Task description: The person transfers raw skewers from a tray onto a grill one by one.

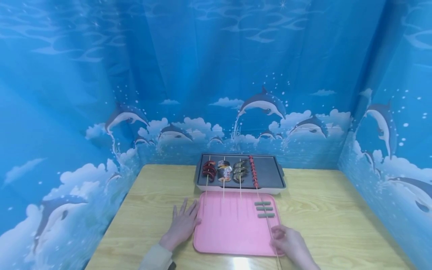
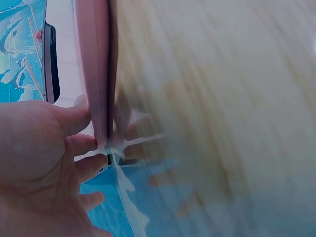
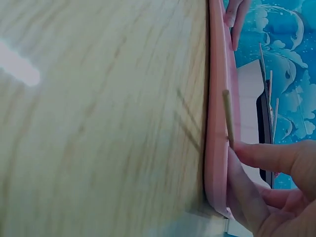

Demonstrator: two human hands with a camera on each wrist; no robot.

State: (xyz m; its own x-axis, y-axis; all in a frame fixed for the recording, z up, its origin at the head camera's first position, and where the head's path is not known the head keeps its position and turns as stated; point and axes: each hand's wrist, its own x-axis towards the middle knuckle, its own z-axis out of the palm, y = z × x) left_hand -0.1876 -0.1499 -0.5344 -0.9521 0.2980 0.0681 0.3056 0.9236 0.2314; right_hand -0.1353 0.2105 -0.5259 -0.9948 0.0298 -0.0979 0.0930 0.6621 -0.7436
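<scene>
My right hand (image 1: 288, 242) pinches the wooden stick of a skewer (image 1: 264, 209) near its lower end, between thumb and fingers. Three short green bars are threaded across this skewer, lying over the right side of a pink tray (image 1: 229, 234). In the right wrist view the bare stick end (image 3: 228, 116) juts out past the thumb and over the tray's rim. My left hand (image 1: 183, 224) is spread flat at the tray's left side, its thumb at the rim; the left wrist view has these fingers (image 2: 81, 143) straight along the tray edge.
Behind the tray stands a dark grill pan (image 1: 266, 172) with a pale base. Across it lie skewers of dark red curved pieces (image 1: 209, 171), thick banded chunks (image 1: 224, 171), greyish curved pieces (image 1: 240, 171) and small red pieces (image 1: 253, 172). A blue dolphin curtain (image 1: 216, 75) surrounds the wooden table (image 1: 337, 225).
</scene>
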